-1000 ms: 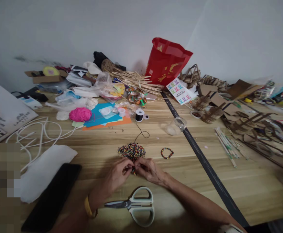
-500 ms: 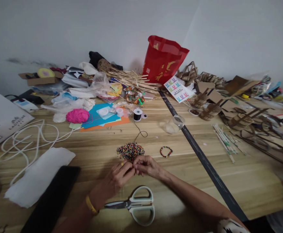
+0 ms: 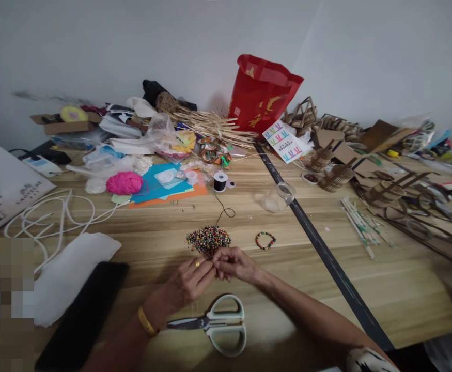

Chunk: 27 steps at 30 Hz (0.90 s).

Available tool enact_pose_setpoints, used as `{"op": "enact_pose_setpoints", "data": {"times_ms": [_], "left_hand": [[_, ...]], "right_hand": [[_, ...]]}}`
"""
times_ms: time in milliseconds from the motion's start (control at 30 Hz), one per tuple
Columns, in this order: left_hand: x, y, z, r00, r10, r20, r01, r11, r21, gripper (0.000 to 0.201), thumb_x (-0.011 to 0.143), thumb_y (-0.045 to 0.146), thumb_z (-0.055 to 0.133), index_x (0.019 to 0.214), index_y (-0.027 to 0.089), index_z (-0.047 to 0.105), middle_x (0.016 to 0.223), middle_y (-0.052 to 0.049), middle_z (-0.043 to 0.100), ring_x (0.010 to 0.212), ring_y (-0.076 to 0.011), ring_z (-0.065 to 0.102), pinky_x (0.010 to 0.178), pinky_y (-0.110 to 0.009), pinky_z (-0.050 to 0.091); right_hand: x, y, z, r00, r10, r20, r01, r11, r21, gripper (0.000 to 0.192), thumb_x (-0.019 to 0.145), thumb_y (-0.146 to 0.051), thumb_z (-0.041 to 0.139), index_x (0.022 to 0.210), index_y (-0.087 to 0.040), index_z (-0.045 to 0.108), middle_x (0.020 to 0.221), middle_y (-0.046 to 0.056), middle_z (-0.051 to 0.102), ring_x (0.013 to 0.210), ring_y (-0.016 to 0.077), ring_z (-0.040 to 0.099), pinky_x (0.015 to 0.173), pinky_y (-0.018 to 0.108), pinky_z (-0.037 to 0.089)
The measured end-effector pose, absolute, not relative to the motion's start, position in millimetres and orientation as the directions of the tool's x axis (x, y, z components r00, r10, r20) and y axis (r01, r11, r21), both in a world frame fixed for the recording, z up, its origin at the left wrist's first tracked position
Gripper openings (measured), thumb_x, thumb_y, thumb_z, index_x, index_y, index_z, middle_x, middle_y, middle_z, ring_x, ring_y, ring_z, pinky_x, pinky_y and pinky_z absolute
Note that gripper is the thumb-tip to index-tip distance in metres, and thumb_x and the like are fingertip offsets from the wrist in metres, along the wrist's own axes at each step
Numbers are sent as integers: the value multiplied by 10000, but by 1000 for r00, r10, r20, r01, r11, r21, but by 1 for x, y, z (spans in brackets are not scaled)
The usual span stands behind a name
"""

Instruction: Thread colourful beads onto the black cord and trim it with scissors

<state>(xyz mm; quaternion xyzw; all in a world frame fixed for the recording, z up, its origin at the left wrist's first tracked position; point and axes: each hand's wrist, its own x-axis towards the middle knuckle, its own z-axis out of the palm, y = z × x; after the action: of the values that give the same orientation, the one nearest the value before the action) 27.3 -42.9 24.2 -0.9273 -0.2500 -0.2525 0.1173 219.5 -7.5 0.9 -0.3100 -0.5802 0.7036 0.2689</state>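
Cluttered wooden table, white wall behind.

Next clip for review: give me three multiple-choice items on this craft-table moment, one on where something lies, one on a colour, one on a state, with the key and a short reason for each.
1. Where do the scissors lie?
A. On the blue paper
B. On the table near the person, just before the two hands
C. Inside the red bag

2. What colour is the ball of yarn?
A. Pink
B. Green
C. Black

3. How do the left hand and right hand stand?
A. Flat and far apart
B. One holds the scissors
C. Fingertips pinched together at the near edge of the bead pile

Key: 1 B, the scissors lie closed on the wood between the forearms. 2 A, the yarn beside the blue paper is bright pink. 3 C, both hands meet at the beads; what they pinch is too small to tell.
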Motion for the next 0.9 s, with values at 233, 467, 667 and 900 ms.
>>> {"op": "enact_pose_setpoints", "data": {"times_ms": [233,467,667,900], "left_hand": [[28,-44,26,731,422,536,542,-836,-81,272,929,61,349,902,104,616,785,-73,633,754,-182,593,691,-316,501],[28,-43,29,724,402,561,527,-846,-74,256,923,52,369,907,105,619,789,-76,637,763,-182,590,689,-314,499],[28,-42,24,704,372,605,516,-853,-77,255,923,55,369,896,100,619,778,-74,632,737,-179,583,646,-307,500],[26,-42,19,692,392,606,517,-855,-38,177,891,45,450,920,94,617,798,-75,638,760,-181,586,668,-310,511]], "right_hand": [[219,-7,1,-666,728,-165,-1,-222,-975,430,742,-545,657,786,-131,554,555,-28,573,417,47,487,390,137,417],[219,-7,2,-673,726,-143,-21,-212,-977,416,752,-534,655,792,-131,562,558,-30,568,431,46,496,398,134,422],[221,-7,5,-679,722,-135,-27,-208,-978,390,761,-506,662,788,-127,572,560,-32,557,459,53,512,413,136,424],[221,-7,6,-678,728,-105,-43,-182,-982,388,761,-498,666,799,-122,578,568,-29,550,472,53,504,416,132,413]]}}
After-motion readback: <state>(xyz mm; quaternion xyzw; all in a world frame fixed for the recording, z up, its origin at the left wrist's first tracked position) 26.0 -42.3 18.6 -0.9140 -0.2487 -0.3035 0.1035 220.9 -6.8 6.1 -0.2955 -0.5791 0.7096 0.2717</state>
